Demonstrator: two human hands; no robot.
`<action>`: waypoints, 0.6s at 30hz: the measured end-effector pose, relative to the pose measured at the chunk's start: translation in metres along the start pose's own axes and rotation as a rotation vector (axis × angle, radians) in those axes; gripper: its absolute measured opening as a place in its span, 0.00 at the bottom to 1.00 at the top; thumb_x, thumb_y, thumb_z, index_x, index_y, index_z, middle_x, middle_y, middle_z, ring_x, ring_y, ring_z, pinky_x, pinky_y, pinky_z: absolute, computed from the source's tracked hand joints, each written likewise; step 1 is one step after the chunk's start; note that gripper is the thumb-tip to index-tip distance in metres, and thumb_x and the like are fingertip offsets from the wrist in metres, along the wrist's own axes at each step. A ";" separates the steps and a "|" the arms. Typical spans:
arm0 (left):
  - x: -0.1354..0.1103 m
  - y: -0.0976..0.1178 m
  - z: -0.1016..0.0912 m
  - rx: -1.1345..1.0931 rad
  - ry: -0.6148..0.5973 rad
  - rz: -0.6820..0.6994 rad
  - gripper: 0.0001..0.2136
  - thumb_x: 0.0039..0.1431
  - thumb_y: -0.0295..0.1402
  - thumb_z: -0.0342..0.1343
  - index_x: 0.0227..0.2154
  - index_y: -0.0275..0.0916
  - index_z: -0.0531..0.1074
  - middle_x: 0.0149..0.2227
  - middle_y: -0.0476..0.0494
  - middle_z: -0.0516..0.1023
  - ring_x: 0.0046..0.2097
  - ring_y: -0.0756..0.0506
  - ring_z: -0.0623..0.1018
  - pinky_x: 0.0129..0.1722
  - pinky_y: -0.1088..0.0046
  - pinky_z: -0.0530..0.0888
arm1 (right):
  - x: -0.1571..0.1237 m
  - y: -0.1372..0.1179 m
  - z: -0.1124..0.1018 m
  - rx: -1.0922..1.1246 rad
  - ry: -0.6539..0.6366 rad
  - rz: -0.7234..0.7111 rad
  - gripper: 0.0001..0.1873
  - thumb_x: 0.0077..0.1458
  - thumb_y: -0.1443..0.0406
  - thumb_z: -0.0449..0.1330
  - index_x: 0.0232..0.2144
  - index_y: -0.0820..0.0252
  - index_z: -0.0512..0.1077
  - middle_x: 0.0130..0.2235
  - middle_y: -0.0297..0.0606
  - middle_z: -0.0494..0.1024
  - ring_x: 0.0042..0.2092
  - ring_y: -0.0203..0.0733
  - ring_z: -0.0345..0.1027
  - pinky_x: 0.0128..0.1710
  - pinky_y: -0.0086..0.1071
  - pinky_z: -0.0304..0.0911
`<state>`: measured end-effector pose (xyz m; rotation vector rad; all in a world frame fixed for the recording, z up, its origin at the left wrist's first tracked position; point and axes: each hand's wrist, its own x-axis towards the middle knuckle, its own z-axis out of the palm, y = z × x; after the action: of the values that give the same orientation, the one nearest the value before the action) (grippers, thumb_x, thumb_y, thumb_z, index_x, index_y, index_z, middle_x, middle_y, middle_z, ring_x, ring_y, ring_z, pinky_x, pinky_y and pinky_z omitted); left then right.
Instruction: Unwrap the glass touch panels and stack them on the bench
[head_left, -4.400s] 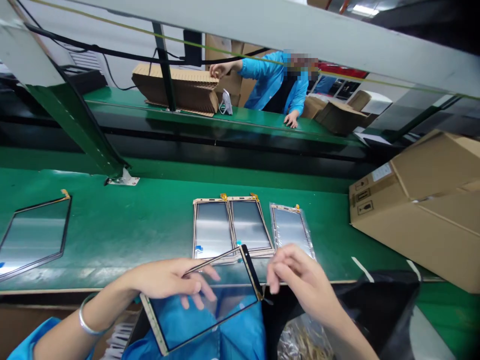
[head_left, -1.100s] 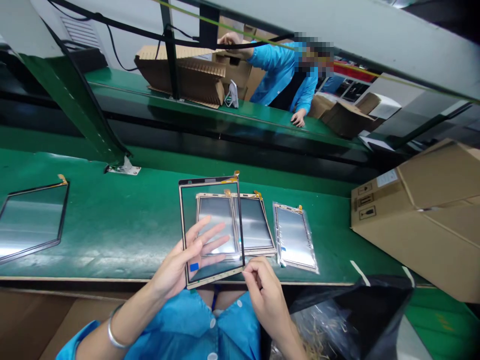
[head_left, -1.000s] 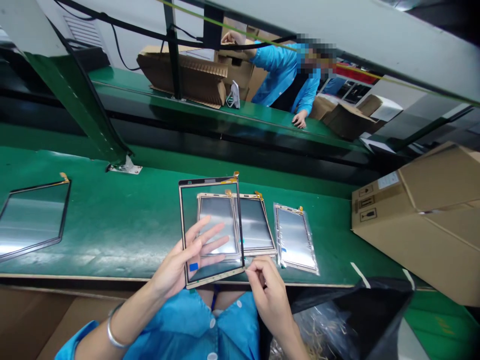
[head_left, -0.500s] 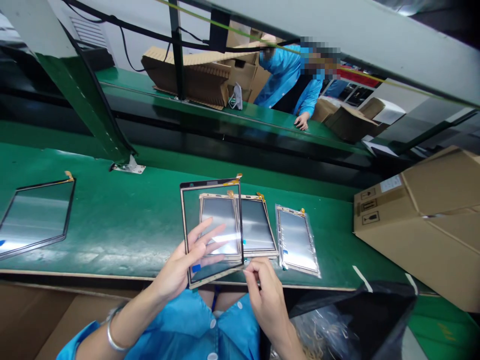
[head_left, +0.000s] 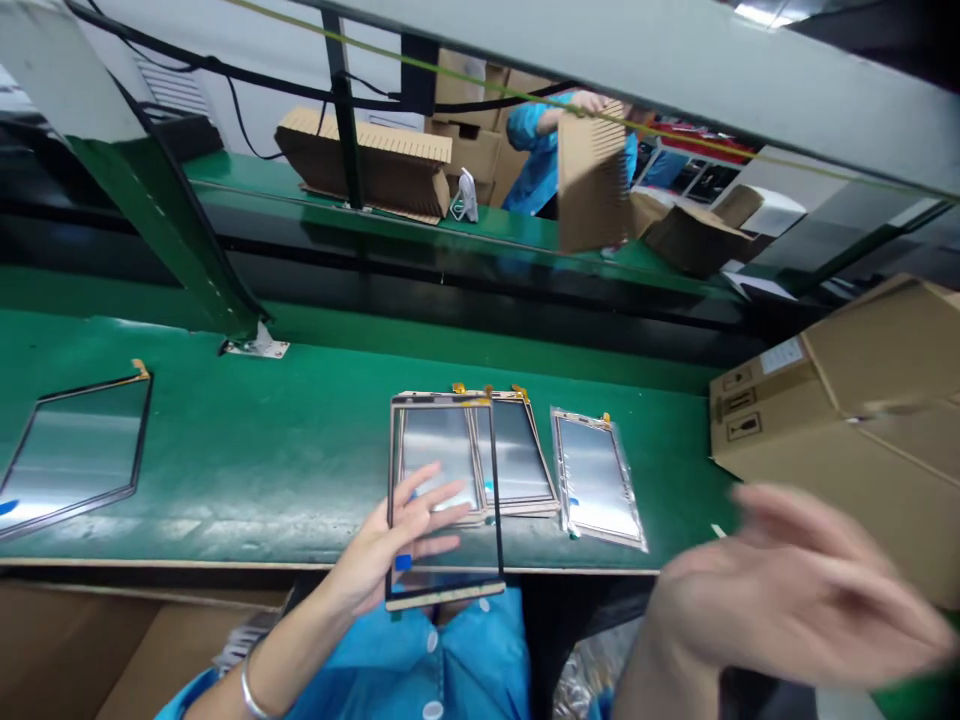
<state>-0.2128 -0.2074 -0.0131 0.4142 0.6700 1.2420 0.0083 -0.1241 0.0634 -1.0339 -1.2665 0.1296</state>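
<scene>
My left hand (head_left: 397, 545) supports a clear glass panel (head_left: 444, 480) with a dark frame and an orange flex tail, its fingers spread flat behind the glass over the bench's front edge. My right hand (head_left: 795, 595) is off to the right, blurred by motion, fingers stretched out and holding nothing. On the green bench (head_left: 262, 460) behind the held panel lie two gold-framed panels (head_left: 517, 450) side by side, and to their right a panel in a plastic bag (head_left: 596, 480).
Another dark-framed panel (head_left: 71, 455) lies at the bench's left end. A large cardboard box (head_left: 862, 420) stands at the right. A green post (head_left: 172, 230) rises at the left. Beyond a conveyor, a person in blue (head_left: 536, 150) lifts a cardboard piece (head_left: 592, 175).
My right hand left the panel's lower corner and swung out to the right. The left hand lowered the panel slightly. The person across lifted a cardboard piece.
</scene>
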 end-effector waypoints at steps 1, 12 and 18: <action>0.000 0.004 0.001 0.004 0.024 0.042 0.18 0.60 0.31 0.57 0.54 0.50 0.67 0.56 0.42 0.72 0.56 0.37 0.73 0.49 0.61 0.74 | -0.018 0.005 -0.006 -0.002 -0.057 0.022 0.10 0.62 0.58 0.50 0.34 0.54 0.68 0.32 0.37 0.73 0.35 0.42 0.71 0.31 0.37 0.68; -0.012 0.014 0.021 0.113 0.062 0.229 0.16 0.61 0.32 0.56 0.51 0.53 0.70 0.53 0.46 0.76 0.53 0.38 0.75 0.46 0.64 0.76 | -0.122 0.016 -0.021 0.203 -0.670 0.466 0.03 0.57 0.68 0.56 0.32 0.58 0.69 0.33 0.36 0.70 0.33 0.37 0.69 0.31 0.29 0.67; -0.019 0.008 0.024 0.213 -0.006 0.288 0.16 0.62 0.32 0.54 0.52 0.54 0.70 0.54 0.45 0.75 0.54 0.37 0.74 0.47 0.61 0.75 | -0.113 0.014 -0.015 0.180 -0.712 0.410 0.06 0.58 0.69 0.55 0.29 0.57 0.66 0.30 0.33 0.68 0.31 0.35 0.65 0.30 0.27 0.64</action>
<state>-0.2057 -0.2220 0.0144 0.7102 0.7593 1.4449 -0.0140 -0.1924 -0.0262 -1.1182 -1.6141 0.9791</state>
